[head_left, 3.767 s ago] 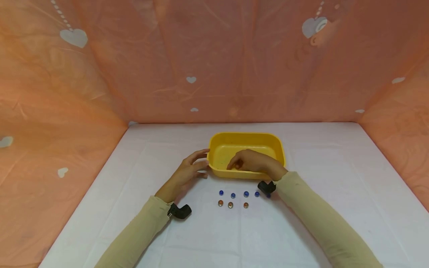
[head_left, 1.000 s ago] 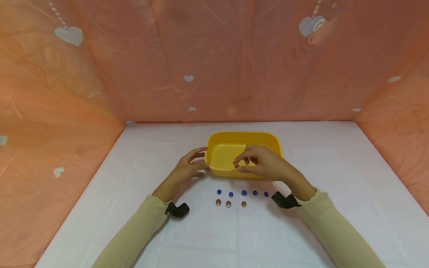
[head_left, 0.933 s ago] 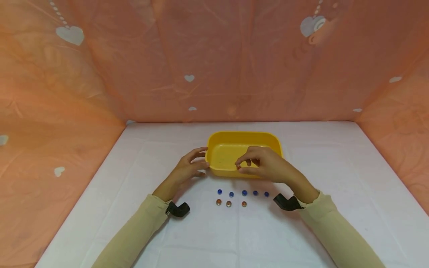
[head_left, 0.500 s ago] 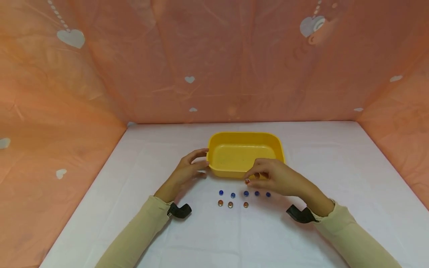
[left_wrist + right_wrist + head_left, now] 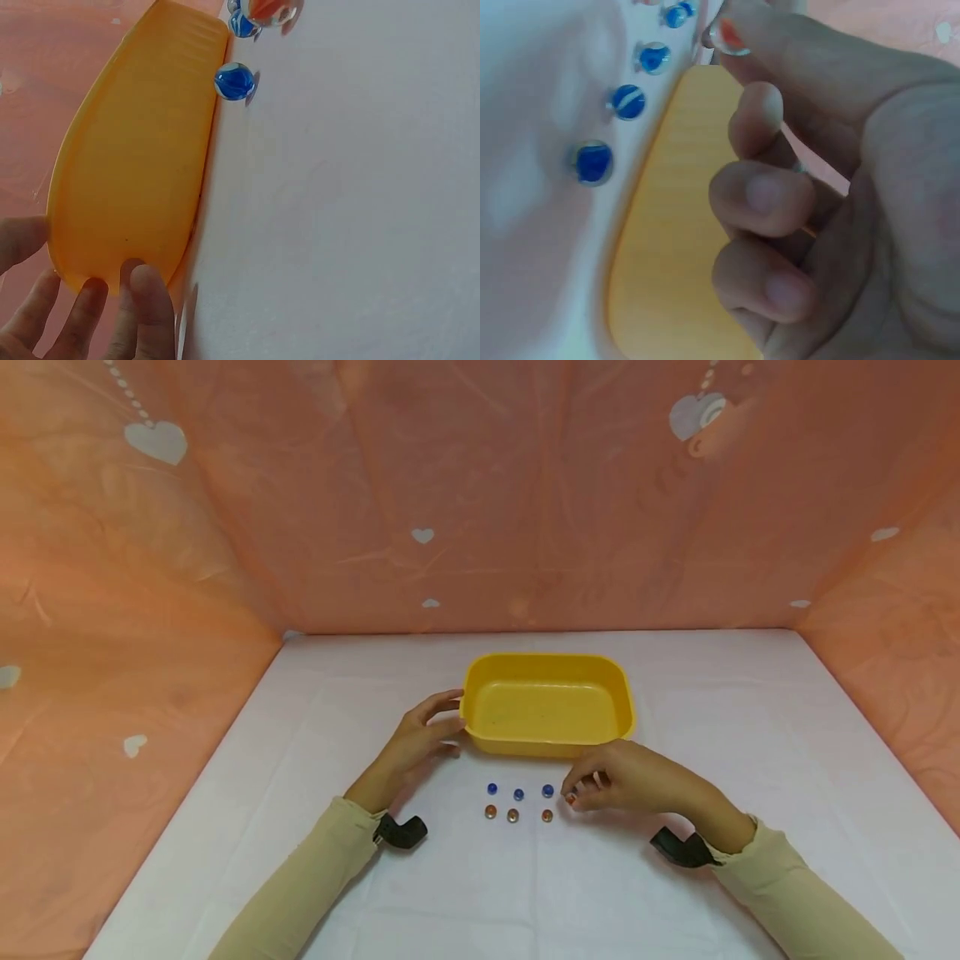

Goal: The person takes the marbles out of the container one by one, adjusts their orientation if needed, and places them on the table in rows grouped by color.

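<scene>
My right hand (image 5: 633, 779) pinches an orange marble (image 5: 572, 799) between thumb and forefinger, low over the cloth at the right end of the marble rows. In the right wrist view the pinched marble (image 5: 732, 36) looks clear with an orange swirl, and the other fingers are curled. A yellow plastic tub (image 5: 547, 748) stands just behind. My left hand (image 5: 411, 747) rests its spread fingertips against the tub's left end. Blue marbles (image 5: 518, 794) form the back row; its right end is hidden by my right hand. Orange marbles (image 5: 513, 816) form the front row.
A white cloth (image 5: 360, 893) covers the table. Orange-pink sheets with pale hearts hang as a back wall (image 5: 480, 485) and at both sides. Black wrist cameras (image 5: 401, 832) sit at both cuffs.
My right hand reached into the tub, came up pinching an orange marble, then moved toward me and right, down to the marble rows. My left hand stays at the tub's left end.
</scene>
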Action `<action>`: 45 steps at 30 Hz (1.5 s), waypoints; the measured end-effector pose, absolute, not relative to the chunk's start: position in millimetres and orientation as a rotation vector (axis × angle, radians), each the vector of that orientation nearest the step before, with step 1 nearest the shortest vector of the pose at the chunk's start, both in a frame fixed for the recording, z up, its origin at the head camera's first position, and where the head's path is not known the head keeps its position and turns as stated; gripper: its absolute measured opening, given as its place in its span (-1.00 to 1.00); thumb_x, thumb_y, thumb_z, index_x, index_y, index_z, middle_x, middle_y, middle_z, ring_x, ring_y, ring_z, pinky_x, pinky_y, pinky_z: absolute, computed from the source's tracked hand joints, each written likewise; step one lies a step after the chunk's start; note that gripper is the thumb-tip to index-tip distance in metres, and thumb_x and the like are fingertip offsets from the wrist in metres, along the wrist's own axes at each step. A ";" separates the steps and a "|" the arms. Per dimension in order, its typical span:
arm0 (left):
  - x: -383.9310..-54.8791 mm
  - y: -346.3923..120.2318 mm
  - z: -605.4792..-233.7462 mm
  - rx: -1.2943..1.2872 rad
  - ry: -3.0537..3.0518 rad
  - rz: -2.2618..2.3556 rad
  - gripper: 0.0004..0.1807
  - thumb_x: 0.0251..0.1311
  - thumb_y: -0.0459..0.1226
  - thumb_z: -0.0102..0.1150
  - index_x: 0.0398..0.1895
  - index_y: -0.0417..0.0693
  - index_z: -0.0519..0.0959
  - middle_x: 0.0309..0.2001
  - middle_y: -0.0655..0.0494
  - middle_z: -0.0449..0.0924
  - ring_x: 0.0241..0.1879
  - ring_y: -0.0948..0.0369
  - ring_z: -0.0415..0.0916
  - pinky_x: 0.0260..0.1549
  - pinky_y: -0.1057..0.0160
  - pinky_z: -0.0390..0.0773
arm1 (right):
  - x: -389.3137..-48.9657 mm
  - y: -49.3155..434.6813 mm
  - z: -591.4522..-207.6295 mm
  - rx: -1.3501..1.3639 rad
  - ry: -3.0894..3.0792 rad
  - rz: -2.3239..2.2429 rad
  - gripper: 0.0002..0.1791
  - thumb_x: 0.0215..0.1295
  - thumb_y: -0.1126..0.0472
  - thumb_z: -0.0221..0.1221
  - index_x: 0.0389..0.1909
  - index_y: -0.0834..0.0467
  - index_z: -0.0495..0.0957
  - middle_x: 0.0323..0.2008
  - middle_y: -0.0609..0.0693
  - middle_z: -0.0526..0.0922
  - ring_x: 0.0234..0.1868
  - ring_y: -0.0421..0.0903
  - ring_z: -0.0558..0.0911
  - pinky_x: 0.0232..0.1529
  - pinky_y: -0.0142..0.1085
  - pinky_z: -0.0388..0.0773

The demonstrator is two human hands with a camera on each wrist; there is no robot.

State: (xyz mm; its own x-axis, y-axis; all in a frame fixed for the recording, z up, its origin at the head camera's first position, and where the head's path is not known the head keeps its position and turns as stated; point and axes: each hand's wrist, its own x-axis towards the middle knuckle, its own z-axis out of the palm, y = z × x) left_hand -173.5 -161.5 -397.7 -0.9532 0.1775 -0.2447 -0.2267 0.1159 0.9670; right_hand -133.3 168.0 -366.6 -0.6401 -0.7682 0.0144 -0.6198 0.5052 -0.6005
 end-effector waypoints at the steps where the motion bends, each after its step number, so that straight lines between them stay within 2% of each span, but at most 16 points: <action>1: -173.2 -161.5 -397.6 -0.051 2.098 1.909 -0.41 0.32 -0.24 0.23 0.41 0.20 0.37 0.40 0.06 0.32 -0.07 0.11 0.55 -0.16 0.26 0.70 | -133.0 167.7 -367.4 -1.167 2.493 -0.819 -0.88 0.20 0.07 0.39 -0.23 -0.13 0.75 -0.46 -0.33 0.53 -0.42 -0.37 0.45 -0.42 -0.50 0.43; 6: -172.0 -160.4 -396.4 -0.054 2.105 1.912 -0.42 0.32 -0.23 0.23 0.40 0.22 0.38 0.40 0.07 0.32 -0.09 0.13 0.56 -0.14 0.26 0.70 | -132.5 167.2 -372.2 -1.167 2.495 -0.772 -0.87 0.14 0.11 0.43 -0.27 -0.13 0.76 -0.46 -0.33 0.54 -0.41 -0.35 0.45 -0.41 -0.51 0.43; 15: -173.7 -158.9 -397.3 -0.039 2.101 1.916 -0.44 0.32 -0.23 0.23 0.38 0.24 0.39 0.39 0.09 0.32 -0.06 0.15 0.58 -0.14 0.27 0.69 | -132.7 170.2 -379.9 -1.196 2.509 -0.758 -0.85 0.14 0.10 0.43 -0.24 -0.13 0.77 -0.31 -0.25 0.62 -0.33 -0.27 0.51 -0.31 -0.50 0.48; 25: -174.1 -160.7 -397.4 -0.012 2.119 1.911 -0.44 0.33 -0.24 0.21 0.38 0.23 0.39 0.38 0.07 0.34 -0.09 0.18 0.59 -0.16 0.27 0.70 | -133.6 169.7 -384.0 -1.214 2.505 -0.742 -0.86 0.13 0.03 0.43 -0.26 -0.17 0.76 -0.35 -0.29 0.59 -0.34 -0.30 0.48 -0.32 -0.50 0.46; 45: -171.8 -160.6 -396.7 -0.081 2.113 1.903 -0.43 0.32 -0.22 0.23 0.38 0.27 0.38 0.38 0.07 0.35 -0.05 0.11 0.56 -0.15 0.25 0.70 | -132.8 167.3 -388.2 -1.191 2.481 -0.730 -0.82 0.12 0.06 0.44 -0.23 -0.18 0.76 -0.31 -0.26 0.61 -0.29 -0.28 0.48 -0.28 -0.50 0.46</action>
State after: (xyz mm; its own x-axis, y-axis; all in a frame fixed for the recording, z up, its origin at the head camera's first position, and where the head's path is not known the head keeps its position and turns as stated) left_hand -171.8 -160.6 -396.7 -0.9547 0.1541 -0.2547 -0.2372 0.1230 0.9636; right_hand -132.8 167.3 -388.2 -0.6147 -0.7876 -0.0427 -0.6391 0.5290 -0.5583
